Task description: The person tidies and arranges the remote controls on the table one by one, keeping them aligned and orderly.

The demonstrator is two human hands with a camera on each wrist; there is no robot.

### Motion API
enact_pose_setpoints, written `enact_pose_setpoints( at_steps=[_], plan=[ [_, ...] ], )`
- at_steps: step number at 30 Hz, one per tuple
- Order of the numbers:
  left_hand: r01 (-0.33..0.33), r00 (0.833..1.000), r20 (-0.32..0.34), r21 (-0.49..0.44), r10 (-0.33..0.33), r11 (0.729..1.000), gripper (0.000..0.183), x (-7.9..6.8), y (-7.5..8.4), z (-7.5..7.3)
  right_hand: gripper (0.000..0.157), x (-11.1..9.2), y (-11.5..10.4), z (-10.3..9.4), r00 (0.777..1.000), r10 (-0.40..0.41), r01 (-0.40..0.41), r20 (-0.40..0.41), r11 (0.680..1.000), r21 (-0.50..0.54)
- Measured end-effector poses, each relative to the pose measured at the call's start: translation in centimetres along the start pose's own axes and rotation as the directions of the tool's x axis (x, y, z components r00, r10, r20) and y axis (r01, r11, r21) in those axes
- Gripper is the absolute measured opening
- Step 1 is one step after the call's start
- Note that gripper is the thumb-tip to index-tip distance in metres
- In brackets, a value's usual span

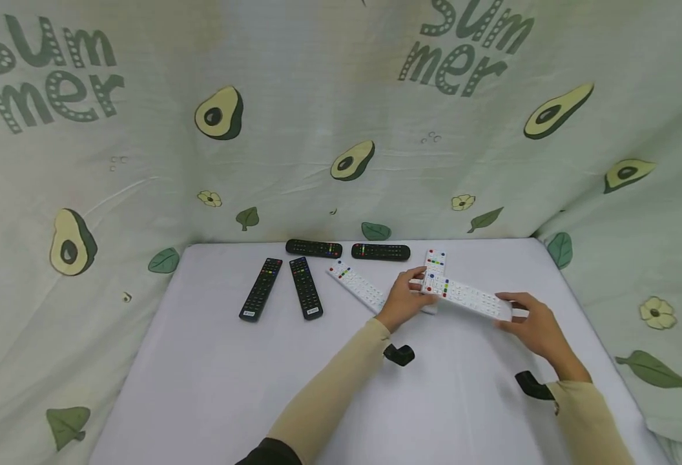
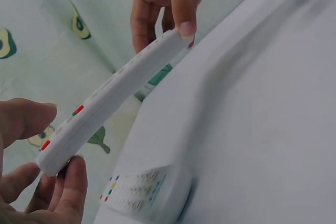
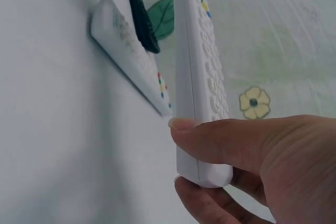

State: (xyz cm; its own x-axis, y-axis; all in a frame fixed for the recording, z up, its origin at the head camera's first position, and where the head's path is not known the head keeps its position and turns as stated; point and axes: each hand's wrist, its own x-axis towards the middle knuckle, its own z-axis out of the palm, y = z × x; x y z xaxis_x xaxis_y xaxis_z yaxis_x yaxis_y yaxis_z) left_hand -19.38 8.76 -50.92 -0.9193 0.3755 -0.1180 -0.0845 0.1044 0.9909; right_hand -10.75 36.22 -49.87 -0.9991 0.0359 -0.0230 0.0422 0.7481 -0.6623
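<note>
A white remote control (image 1: 475, 300) with coloured buttons is held above the table, between both hands. My left hand (image 1: 402, 300) has its fingers around the left end, the one with red buttons; in the left wrist view the lower fingers (image 2: 76, 187) meet that end. At the other end my right hand (image 1: 538, 326) pinches the remote, its thumb (image 3: 210, 137) along the side and fingers beneath. A second white remote (image 1: 436, 258) lies partly hidden under the held one. Left of it, a third white remote (image 1: 355, 284) lies slanted, its near end by the left hand.
Two black remotes (image 1: 314, 248) (image 1: 380, 252) lie crosswise along the table's back edge. Two more black remotes, one tilted (image 1: 261, 289) and one beside it (image 1: 306, 287), lie further left. A printed avocado curtain (image 1: 294, 187) hangs behind the white table (image 1: 230, 387).
</note>
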Motion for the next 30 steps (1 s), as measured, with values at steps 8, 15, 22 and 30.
enact_pose_setpoints(
  at_steps=[8, 15, 22, 30],
  plan=[
    [-0.037, 0.999, 0.003, 0.118, 0.037, 0.992, 0.068, -1.2, -0.4, -3.2, 0.067, -0.1, -2.3, 1.9, 0.999, 0.028, -0.027, 0.036, 0.999, -0.024],
    [-0.034, 0.999, 0.023, 0.145, 0.031, 0.989, 0.068, -2.5, -0.9, -5.9, 0.064, -0.6, -4.0, 3.6, 0.998, 0.002, -0.002, 0.057, 1.0, 0.003],
    [-0.021, 1.0, 0.015, 0.111, 0.02, 0.994, 0.066, -4.3, -1.7, -8.7, 0.065, -1.1, -6.1, 5.0, 0.994, -0.054, 0.049, 0.091, 0.997, 0.061],
    [-0.019, 0.999, 0.03, 0.115, 0.016, 0.993, 0.067, -6.5, -2.4, -11.8, 0.066, -1.6, -8.0, 6.8, 0.984, -0.116, 0.096, 0.137, 0.984, 0.147]
  ],
)
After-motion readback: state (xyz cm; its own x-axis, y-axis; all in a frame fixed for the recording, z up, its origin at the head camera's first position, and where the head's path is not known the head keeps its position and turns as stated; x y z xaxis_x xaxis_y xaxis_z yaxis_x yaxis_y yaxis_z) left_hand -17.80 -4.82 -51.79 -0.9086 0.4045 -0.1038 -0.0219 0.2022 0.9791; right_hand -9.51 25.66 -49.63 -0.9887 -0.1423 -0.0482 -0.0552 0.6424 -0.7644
